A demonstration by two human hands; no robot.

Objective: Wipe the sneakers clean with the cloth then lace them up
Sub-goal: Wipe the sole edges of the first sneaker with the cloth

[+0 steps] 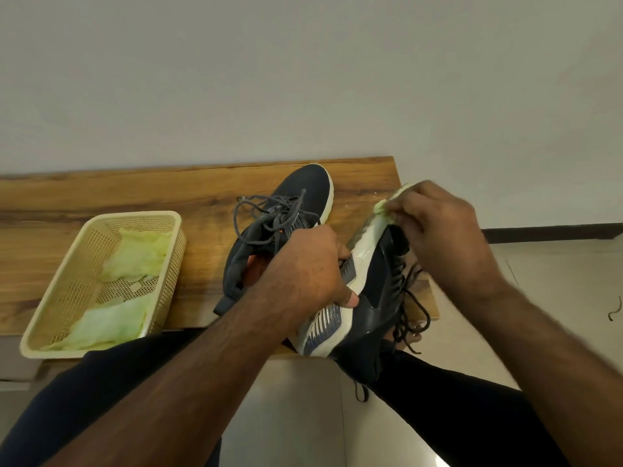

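A dark sneaker (pixel 374 291) with a white sole is tilted on its side above my knees, sole facing left. My left hand (pixel 313 264) grips it around the sole's middle. My right hand (pixel 441 227) pinches a pale green cloth (pixel 387 203) against the toe end of the sole. Its black laces hang loose on the right. The second dark sneaker (pixel 286 210) lies upright on the wooden bench (pixel 101 197), its grey laces loose.
A cream plastic basket (pixel 57 298) with more green cloths stands on the bench at the left. A grey wall is behind. Tiled floor lies below and to the right. My dark-trousered legs fill the bottom.
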